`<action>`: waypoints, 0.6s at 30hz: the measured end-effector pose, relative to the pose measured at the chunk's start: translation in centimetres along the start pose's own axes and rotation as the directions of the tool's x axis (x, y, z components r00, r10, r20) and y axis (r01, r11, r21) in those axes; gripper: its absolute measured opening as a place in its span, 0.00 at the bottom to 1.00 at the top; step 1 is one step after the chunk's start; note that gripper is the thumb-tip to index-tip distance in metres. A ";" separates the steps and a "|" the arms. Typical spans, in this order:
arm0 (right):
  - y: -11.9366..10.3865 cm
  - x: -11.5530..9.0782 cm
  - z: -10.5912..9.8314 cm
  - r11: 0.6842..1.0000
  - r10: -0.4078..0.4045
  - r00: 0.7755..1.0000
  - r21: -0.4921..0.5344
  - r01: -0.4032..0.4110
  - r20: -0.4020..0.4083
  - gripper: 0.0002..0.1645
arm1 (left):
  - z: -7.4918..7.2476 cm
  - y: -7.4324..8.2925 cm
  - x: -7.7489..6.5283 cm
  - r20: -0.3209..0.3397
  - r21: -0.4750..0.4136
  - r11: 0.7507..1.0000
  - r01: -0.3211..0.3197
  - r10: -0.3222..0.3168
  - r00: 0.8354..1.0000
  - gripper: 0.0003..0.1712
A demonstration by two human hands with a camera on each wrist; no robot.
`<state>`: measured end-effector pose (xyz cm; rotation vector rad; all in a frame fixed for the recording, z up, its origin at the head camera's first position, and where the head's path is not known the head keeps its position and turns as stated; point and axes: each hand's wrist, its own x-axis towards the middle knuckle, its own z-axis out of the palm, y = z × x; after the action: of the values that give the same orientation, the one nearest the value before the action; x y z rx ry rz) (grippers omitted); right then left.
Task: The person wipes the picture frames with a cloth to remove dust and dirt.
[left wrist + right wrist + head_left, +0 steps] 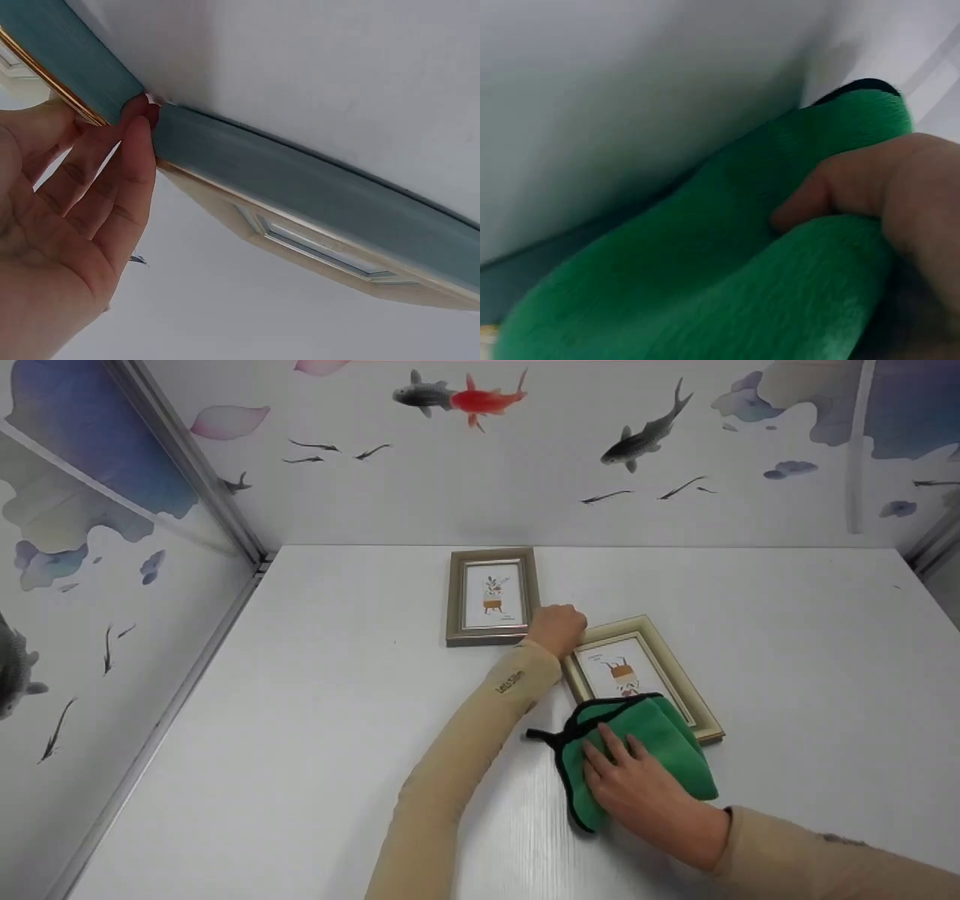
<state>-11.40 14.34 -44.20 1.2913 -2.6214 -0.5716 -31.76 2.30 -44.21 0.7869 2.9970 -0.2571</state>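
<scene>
A gold-edged picture frame (675,675) lies tilted on the white table, its picture of an orange pot upside down in the head view. My left hand (557,628) pinches its upper left corner; in the left wrist view the fingers (135,165) bend around that corner, by the blue-grey side (300,187). A green cloth (679,742) with black trim and a hanging loop covers the frame's lower part. My right hand (637,791) holds this cloth against the frame, fingers spread on top. Up close, the right wrist view shows a digit (817,199) pressed into a green fold.
Another picture frame (455,600), with an upright plant picture, lies just left of my left hand. Behind the white table (300,697) rises a wall panel (487,495) printed with fish. A second panel (90,607) stands along the left edge, with metal trim.
</scene>
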 end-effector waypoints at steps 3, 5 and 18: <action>-0.3 1.9 -0.4 0.996 0.057 0.995 -0.079 -0.050 0.083 0.19 | -0.1 0.1 0.1 0.010 0.013 1.000 0.002 -0.002 1.000 0.14; -0.2 3.1 -0.5 0.991 0.092 0.990 -0.108 -0.080 0.111 0.18 | -0.1 0.2 0.1 0.017 0.010 1.000 -0.004 0.004 1.000 0.14; 3.2 9.4 0.0 0.990 0.137 0.946 -0.057 -0.125 0.294 0.22 | -0.4 -0.4 0.0 0.018 -0.036 0.999 -0.024 0.024 1.000 0.15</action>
<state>-19.52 8.68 -43.10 1.0818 -2.8924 -0.8480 -31.96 2.05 -43.73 0.8120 2.9637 -0.2081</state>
